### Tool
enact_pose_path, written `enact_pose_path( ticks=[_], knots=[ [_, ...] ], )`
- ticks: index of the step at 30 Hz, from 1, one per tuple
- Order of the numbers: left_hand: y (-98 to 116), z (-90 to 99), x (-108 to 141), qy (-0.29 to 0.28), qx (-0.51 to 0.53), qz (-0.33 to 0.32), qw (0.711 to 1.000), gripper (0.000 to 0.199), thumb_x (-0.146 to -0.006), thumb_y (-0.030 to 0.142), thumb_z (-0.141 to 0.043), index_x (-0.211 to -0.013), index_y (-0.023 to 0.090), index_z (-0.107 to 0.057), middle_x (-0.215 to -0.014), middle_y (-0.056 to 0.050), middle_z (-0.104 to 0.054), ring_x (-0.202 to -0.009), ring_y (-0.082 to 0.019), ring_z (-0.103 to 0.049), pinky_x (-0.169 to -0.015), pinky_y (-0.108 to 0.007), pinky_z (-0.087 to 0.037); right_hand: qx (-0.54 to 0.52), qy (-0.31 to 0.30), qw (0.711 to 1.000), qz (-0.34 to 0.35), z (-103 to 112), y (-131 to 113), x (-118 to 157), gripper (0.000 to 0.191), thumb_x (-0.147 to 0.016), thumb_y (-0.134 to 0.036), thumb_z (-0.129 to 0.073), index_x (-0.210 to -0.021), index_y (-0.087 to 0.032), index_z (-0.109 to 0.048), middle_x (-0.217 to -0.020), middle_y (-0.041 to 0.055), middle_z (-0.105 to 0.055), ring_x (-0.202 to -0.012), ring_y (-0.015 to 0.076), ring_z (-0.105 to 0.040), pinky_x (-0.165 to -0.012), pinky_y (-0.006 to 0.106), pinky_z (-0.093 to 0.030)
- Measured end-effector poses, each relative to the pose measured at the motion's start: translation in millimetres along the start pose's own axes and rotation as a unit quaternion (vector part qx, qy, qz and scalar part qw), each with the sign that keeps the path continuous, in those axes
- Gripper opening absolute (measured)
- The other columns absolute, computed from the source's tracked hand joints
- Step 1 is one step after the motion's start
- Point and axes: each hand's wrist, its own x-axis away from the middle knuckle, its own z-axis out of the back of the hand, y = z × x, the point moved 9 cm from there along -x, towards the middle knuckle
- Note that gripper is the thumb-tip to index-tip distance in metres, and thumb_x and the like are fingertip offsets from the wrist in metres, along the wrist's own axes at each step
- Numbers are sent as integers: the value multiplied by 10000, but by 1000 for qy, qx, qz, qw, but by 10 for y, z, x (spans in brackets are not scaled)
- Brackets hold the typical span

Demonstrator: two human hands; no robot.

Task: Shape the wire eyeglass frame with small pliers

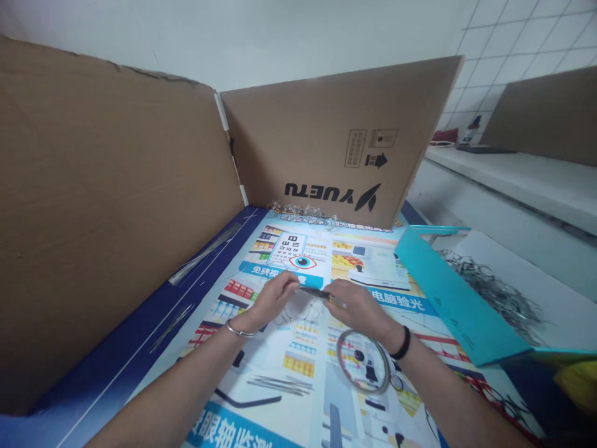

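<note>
Apparently mid-job: right hand closed on pliers, clock centre; left hand pinched narrow at their tip, contents too small to tell. Box at 3 o'clock already holds many wire bits; coil at 5 o'clock still wound.

Soft, bluish light is filling the scene a little dimly. The printed sheet is looking brightest, its pale middle washing out near the left hand and right hand. The left cardboard panel is sinking into brown shade, darkening toward its lower corner, while the back cardboard panel is catching more light. The wide lens is stretching the forearms and leaning the wall tiles. Fine detail is smearing on the dark tool and the metal tangle; the yellow thing is blurring at the edge. Large black letters are reading clearly.
</note>
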Motion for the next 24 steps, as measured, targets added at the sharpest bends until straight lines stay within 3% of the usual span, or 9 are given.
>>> enact_pose_path(
  ticks=[5, 13, 24],
  knots=[
    [-133, -41, 7, -7, 93, 69, 993, 236, -895, 328, -368, -820, 176, -532, -678, 18, -539, -608, -100, -509, -605, -221, -396, 13, 11, 1000, -2, 25, 12, -5, 188, -832, -276, -488, -956, -188, -598, -891, 60, -637, -835, 173, -585, -738, 282, -466],
    [-155, -7, 14, 13, 94, 86, 992, 214, -852, 357, -448, -761, 175, -515, -647, 30, -491, -570, -89, -433, -568, -211, -354, 24, 18, 1000, 0, -14, 12, 14, 188, -836, -286, -490, -965, -191, -588, -914, 64, -636, -868, 184, -586, -746, 292, -470],
    [-276, -209, 33, -67, 278, 164, 944, 225, -777, 376, -577, -845, 177, -497, -643, 64, -422, -467, -36, -366, -445, -168, -288, 47, 19, 999, 7, -31, -12, 23, 177, -831, -264, -495, -972, -191, -573, -913, 63, -628, -867, 188, -574, -737, 301, -469]
  ],
)
